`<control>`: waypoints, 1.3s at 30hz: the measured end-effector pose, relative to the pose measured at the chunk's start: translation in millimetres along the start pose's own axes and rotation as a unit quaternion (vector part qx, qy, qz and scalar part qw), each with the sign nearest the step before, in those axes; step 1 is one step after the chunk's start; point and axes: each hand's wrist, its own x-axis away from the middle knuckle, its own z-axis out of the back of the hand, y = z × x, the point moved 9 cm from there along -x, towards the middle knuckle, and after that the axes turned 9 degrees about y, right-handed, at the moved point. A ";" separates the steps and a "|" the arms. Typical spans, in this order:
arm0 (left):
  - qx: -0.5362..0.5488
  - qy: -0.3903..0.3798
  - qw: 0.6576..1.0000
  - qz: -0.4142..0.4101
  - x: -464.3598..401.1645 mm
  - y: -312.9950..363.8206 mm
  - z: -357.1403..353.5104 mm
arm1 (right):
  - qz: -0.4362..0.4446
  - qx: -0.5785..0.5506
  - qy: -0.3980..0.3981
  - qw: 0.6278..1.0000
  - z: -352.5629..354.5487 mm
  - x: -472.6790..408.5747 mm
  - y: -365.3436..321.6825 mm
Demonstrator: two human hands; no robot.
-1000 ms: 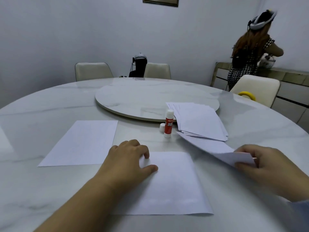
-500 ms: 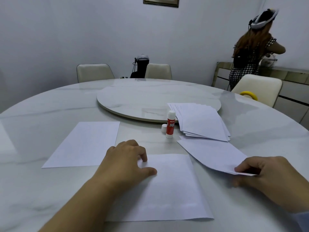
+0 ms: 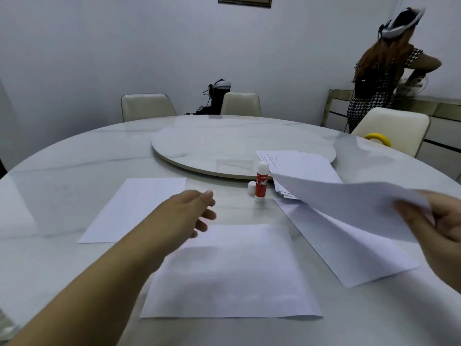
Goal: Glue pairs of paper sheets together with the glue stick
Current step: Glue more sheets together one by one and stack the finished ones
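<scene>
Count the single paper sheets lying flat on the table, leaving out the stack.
3: a left sheet, a near sheet and a right sheet under the lifted sheet. The lifted sheet may hide others.

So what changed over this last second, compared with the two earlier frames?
The left hand lifted off the front sheet it was pressing and now reaches forward with open fingers towards the glue stick. The right hand, pinching one sheet throughout, has raised that lifted sheet off the table; another sheet lies beneath it. The glue stick, its cap, the paper stack and the left sheet stayed put.
</scene>
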 end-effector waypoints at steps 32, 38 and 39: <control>-0.042 0.026 0.998 -0.034 28.2 -41.1 51.5 | -0.339 -0.229 -0.187 0.893 -120.8 58.8 -55.4; -0.128 0.037 0.987 -0.087 25.7 -41.0 50.0 | -0.301 -0.166 -0.196 0.918 -124.8 57.0 -50.5; -0.144 0.038 0.984 -0.098 26.1 -39.7 49.6 | -0.297 -0.159 -0.199 0.920 -126.3 57.1 -49.3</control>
